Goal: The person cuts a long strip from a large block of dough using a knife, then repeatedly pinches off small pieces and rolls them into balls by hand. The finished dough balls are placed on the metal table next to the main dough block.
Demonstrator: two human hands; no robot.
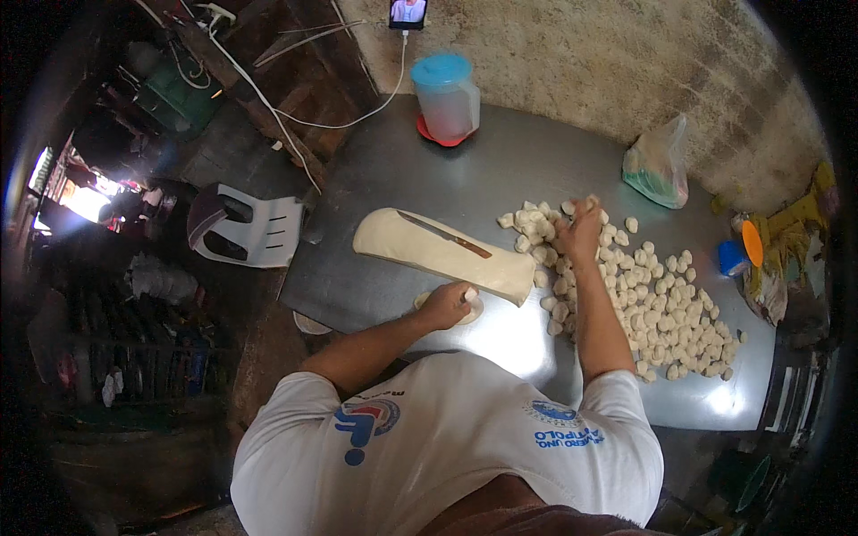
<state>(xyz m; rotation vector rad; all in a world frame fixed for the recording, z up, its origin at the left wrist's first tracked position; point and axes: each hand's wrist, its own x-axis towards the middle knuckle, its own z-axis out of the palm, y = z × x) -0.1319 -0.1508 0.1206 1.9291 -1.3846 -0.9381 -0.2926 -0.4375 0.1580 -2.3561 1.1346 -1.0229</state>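
My left hand point(445, 305) is closed around a small whitish piece point(470, 295), probably dough, whose end shows above the fist. Under that hand lies a pale round piece point(474, 313), partly covered; whether it is flattened dough or a dish I cannot tell. My right hand point(580, 231) reaches into the far end of a spread of small dough pieces point(660, 308). Its fingers touch some of them, but a firm hold is not clear. Between and beyond my hands a long, thick slab of dough point(442, 251) lies on the metal table, with a wooden-handled knife point(446, 234) resting on top.
On the metal table point(556, 147) a blue-lidded pitcher point(446, 94) stands on a red base near the wall. A tied plastic bag point(657, 167) sits at the back right, and a blue cup point(732, 258) farther right. A white plastic chair point(248, 228) stands left. A cable point(342, 126) runs to a phone point(407, 13).
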